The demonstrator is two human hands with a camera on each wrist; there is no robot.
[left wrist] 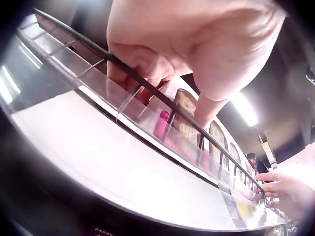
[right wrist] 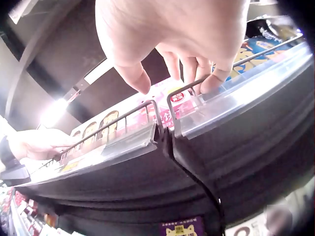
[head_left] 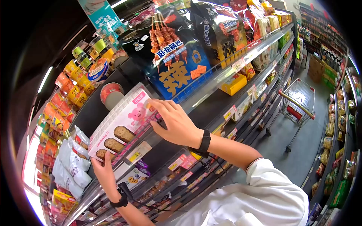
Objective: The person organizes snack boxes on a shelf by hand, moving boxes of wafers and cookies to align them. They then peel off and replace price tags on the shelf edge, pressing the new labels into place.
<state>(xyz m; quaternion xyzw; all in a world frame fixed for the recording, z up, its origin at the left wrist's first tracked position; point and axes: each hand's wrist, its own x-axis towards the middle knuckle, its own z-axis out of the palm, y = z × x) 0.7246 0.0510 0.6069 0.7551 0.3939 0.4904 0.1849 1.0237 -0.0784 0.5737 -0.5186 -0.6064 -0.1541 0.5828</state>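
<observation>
A pink and white box (head_left: pixel 122 126), pictured with a pink bear and oblong brown biscuits, lies at a slant along the wire rail of the upper shelf. The left hand (head_left: pixel 105 175) grips its lower-left end, thumb on the printed front; in the left wrist view the left hand's (left wrist: pixel 192 49) other fingers curl at the box end (left wrist: pixel 184 105), behind the rail. At the box's other end, the right hand (head_left: pixel 175 122) rests its spread fingertips. The right wrist view shows the right hand (right wrist: pixel 172 44) above the box (right wrist: pixel 167 96), with fingers loosely bent and one fingertip by the rail.
Large black and blue snack bags (head_left: pixel 173 56) stand right behind the box. Cup noodles (head_left: pixel 77 84) and silvery-white bags (head_left: pixel 71 165) fill the left side. A wire shelf rail (head_left: pixel 226 62) with price tags runs along the front. A shopping cart (head_left: pixel 298 100) stands in the aisle.
</observation>
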